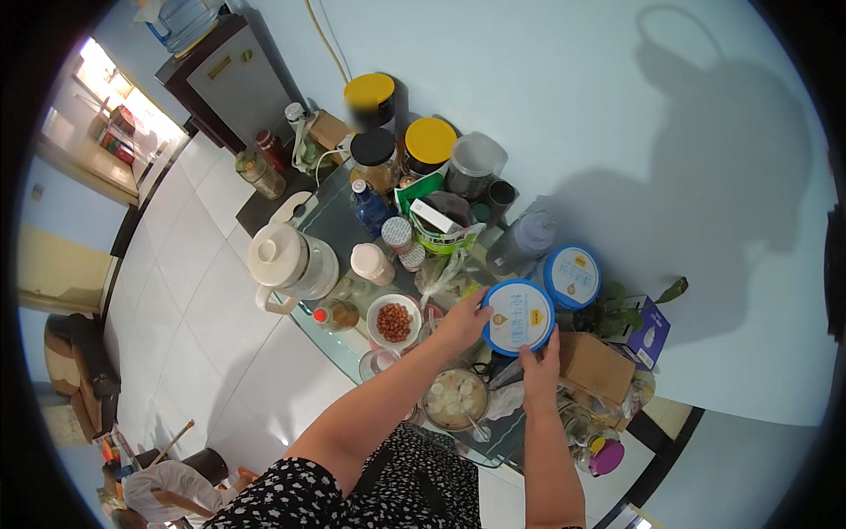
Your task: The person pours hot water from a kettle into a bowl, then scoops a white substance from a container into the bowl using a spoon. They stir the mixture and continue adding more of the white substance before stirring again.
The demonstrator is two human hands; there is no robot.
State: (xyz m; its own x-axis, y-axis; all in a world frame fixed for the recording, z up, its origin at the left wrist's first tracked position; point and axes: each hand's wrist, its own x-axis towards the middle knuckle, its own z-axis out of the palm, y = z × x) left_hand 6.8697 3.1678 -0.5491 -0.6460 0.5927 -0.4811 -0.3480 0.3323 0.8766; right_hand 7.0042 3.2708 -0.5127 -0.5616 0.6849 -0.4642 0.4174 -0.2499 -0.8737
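Both my hands are on a round tub with a white lid and a blue rim (pixel 520 316), held above the glass table. My left hand (pixel 464 323) grips its left side, with the thumb near the rim. From the near right, my right hand (pixel 540 365) closes round the edge. The tub's sides are mostly hidden below its lid. A second blue-rimmed tub (pixel 572 276) stands just behind it, by the wall. Nearer to me sit a bowl of pale sliced food in liquid (pixel 456 399) and, left of my left hand, a white bowl of reddish-brown nuts (pixel 394 323).
A glass kettle with a cream lid (pixel 315 268) stands at the table's left edge. Yellow-lidded jars (pixel 430 141) and a grey bottle (pixel 531 234) crowd the wall side. A cardboard box (pixel 596 368) lies right of my hands. Another person (pixel 167 490) is at the lower left.
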